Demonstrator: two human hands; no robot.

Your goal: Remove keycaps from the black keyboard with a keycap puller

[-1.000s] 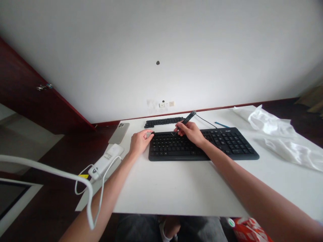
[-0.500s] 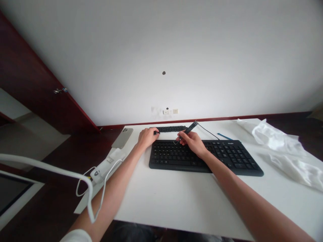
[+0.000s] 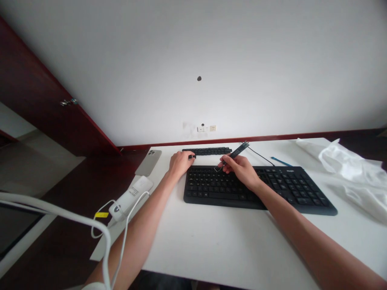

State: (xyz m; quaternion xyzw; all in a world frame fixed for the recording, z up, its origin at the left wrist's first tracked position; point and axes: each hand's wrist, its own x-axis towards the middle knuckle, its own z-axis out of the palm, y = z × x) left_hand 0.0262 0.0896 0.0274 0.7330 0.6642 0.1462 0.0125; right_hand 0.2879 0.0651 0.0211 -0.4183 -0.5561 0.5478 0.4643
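A black full-size keyboard [image 3: 298,187] lies on the white table, its upper rows looking partly bare of caps. My right hand [image 3: 243,171] is closed round a dark-handled keycap puller [image 3: 240,150], held tilted with its thin wire end just over the keyboard's top rows. Beyond the keyboard's left corner, my left hand [image 3: 180,162] pinches a small black keycap [image 3: 192,156] close to the tabletop. Just behind those fingers runs a line of loose black keycaps [image 3: 208,151] along the table's back.
On the left are a phone [image 3: 148,163] and a white device [image 3: 133,197] with a white cable [image 3: 124,225] crossing near my left forearm. A blue stick [image 3: 281,161] lies behind the keyboard. White cloth [image 3: 341,157] covers the right side. A wall stands behind the table.
The view has shifted slightly, so the table items sit farther right. Both hands keep their grips, with little movement relative to the keyboard.
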